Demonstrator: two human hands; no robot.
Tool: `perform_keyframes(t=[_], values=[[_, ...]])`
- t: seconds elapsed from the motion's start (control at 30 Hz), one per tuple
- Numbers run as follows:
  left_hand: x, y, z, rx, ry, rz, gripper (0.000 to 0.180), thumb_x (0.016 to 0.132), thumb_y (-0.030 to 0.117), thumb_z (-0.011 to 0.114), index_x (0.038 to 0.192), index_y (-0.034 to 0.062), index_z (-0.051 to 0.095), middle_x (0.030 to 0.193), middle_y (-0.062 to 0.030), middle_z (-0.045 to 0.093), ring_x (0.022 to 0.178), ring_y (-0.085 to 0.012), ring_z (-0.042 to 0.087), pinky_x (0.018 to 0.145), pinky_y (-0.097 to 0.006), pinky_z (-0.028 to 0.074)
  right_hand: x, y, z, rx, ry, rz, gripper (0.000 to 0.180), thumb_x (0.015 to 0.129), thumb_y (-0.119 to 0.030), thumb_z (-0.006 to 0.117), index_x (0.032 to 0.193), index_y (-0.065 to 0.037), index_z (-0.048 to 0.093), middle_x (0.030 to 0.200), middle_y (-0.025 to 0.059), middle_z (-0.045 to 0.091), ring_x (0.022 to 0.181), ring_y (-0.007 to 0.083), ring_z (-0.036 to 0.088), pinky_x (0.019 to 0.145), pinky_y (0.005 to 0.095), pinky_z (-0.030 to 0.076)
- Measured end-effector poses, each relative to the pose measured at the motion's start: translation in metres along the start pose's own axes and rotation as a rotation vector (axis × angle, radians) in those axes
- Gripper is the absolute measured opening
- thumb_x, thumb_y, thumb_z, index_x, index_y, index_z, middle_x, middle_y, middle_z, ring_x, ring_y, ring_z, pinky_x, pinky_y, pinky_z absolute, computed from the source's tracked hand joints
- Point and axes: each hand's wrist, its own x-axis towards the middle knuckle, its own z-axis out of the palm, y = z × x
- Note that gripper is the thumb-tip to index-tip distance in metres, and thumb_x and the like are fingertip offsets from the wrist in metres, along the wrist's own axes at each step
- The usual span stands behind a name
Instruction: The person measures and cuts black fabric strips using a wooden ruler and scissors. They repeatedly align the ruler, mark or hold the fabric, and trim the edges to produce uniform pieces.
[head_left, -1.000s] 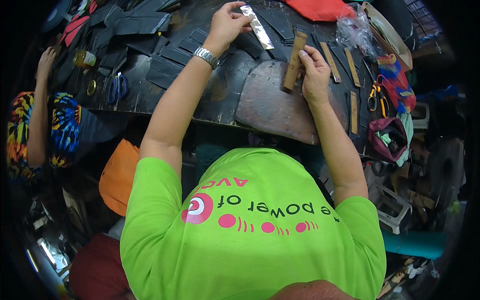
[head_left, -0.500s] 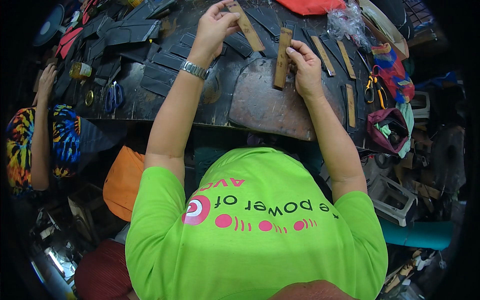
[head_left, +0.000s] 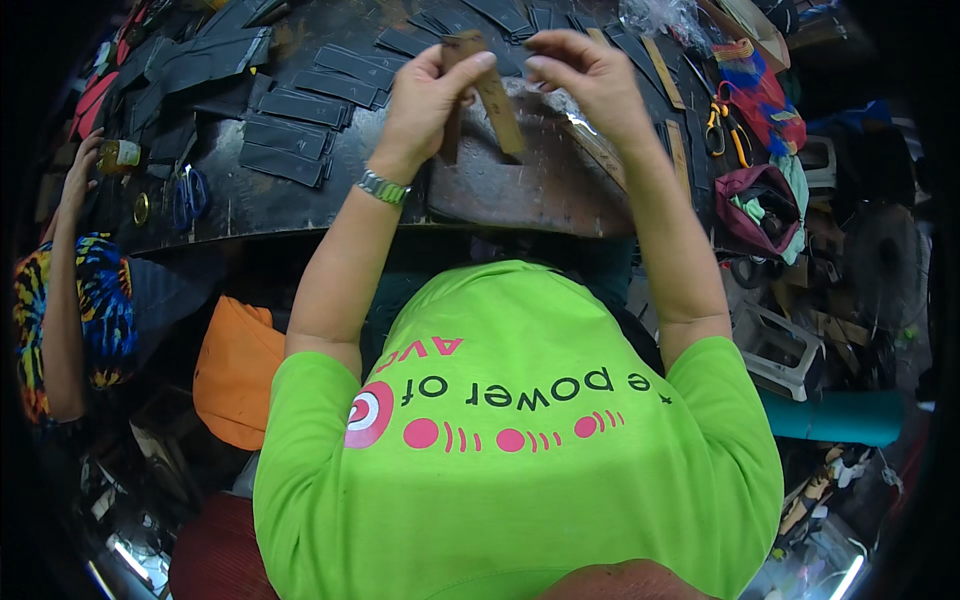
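My left hand is closed on brown wooden strips, pinched near their upper ends between thumb and fingers. Two are visible, fanned apart, and their lower ends hang over the dark worn board at the table edge. To the right, my right hand is raised with thumb and forefinger apart and nothing visible between them. Under its wrist, another strip with a shiny patch lies at the board's right side, partly covered by the forearm.
Black flat pieces lie in rows at left. Blue-handled scissors and a yellow jar sit near another person's hand. More strips, orange-handled pliers and a maroon pouch are at right.
The strip from my right hand is now with the other one in my left hand. My right hand has let go and its fingers have parted. The view has shifted slightly.
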Motion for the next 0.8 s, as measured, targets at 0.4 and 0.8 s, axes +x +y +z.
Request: perform_keyframes(t=[0.4,0.8], values=[[-0.065,0.013,-0.044,-0.138,0.285,0.000,0.010,0.091,0.014,0.071,0.096,0.0074,0.065,0.082,0.0033,0.063,0.061,-0.0030,0.050,0.055,-0.017,0.040,-0.042,-0.034,-0.052,-1.019,-0.412,0.321,0.029,0.071,-0.015,0.081,0.089,0.002,0.066,0.079,0.0138,0.068,0.076,0.0259,0.067,0.070,0.0373,0.050],[-0.077,0.001,-0.049,-0.172,0.297,0.083,0.009,0.091,0.011,0.071,0.097,0.0068,0.065,0.083,0.0014,0.064,0.063,-0.0039,0.051,0.058,-0.018,0.043,-0.048,-0.025,-0.051,-0.062,-0.296,0.588,0.012,0.079,-0.003,0.075,0.087,-0.005,0.066,0.075,-0.0032,0.062,0.063,0.0044,0.056,0.056,0.0202,0.044]])
